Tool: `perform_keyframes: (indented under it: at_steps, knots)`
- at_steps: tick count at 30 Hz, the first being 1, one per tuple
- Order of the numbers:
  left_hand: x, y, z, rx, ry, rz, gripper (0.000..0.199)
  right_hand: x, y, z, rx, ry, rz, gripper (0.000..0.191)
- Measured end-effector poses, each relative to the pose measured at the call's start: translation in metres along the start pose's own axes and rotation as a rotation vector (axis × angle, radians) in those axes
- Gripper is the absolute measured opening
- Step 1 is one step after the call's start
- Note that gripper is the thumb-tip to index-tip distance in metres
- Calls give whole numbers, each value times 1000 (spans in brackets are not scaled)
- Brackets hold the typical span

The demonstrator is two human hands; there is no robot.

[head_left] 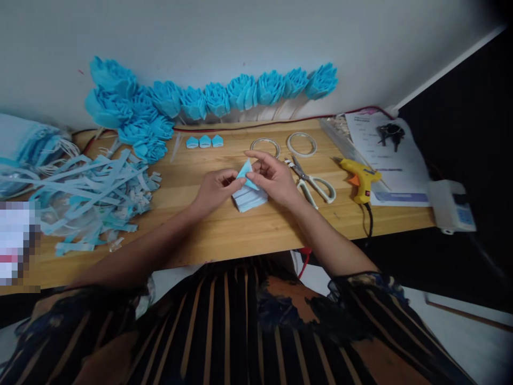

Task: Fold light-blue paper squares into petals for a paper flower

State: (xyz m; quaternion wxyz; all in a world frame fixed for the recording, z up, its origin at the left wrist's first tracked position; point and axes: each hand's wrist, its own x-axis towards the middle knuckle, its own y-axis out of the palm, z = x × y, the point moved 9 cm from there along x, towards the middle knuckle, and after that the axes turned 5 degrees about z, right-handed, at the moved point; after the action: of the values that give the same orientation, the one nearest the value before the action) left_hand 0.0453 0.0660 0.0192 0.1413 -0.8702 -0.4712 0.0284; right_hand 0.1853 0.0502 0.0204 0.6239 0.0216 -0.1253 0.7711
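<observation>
A: Where is the blue piece [243, 171]?
B: Between the person's hands, just above the sheets [250, 202] near the middle of the table [188, 235]. It is folded, with a point sticking up.
A: And the left hand [216, 190]?
B: Pinched on the piece's left side, thumb against its lower edge.
A: The right hand [274, 176]?
B: Clamped on it too, thumb across the front. Some of its fingers are hidden behind.
A: What lies close by?
B: The scissors [311, 181] are just beyond the right hand, blades pointing away from the person. Two rings [302, 155] lie farther back, and the glue gun [364, 184] is to the right.
A: On the other side?
B: Three tabs [204, 141] in a row, then a heap of scraps [96, 187]. Blue flowers [242, 92] line the wall [240, 32].
</observation>
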Motion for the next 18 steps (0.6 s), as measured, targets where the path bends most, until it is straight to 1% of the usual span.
perform_keyframes:
  at_steps: [3, 5, 7, 9, 11, 13, 14, 16, 18]
  knots:
    - [12, -7, -7, 6, -23, -4, 25, 6, -17, 9, -28, -33, -71, 50]
    - [22, -15, -15, -25, -25, -45, 26, 11, -32, 24, -71, -89, -119, 51]
    - [34, -20, -22, -103, -13, -77, 27, 15, -45, 43, -153, -151, -139, 51]
    - [45, -21, -27, -202, 6, -85, 29, 19, -54, 59, -262, -202, -143, 50]
    - [55, -19, -28, -300, 9, -79, 32, 22, -59, 69, -330, -243, -150, 48]
    - [61, -16, -26, -362, -1, -69, 34, 27, -62, 68, -303, -246, -160, 49]
    - [64, -15, -24, -367, -6, -66, 36, 31, -63, 62, -254, -222, -159, 51]
    - [66, -13, -20, -322, -16, -64, 37, 41, -60, 47, -120, -146, -126, 55]
    - [66, -13, -14, -231, -25, -70, 39, 49, -53, 31, -14, -56, -84, 57]
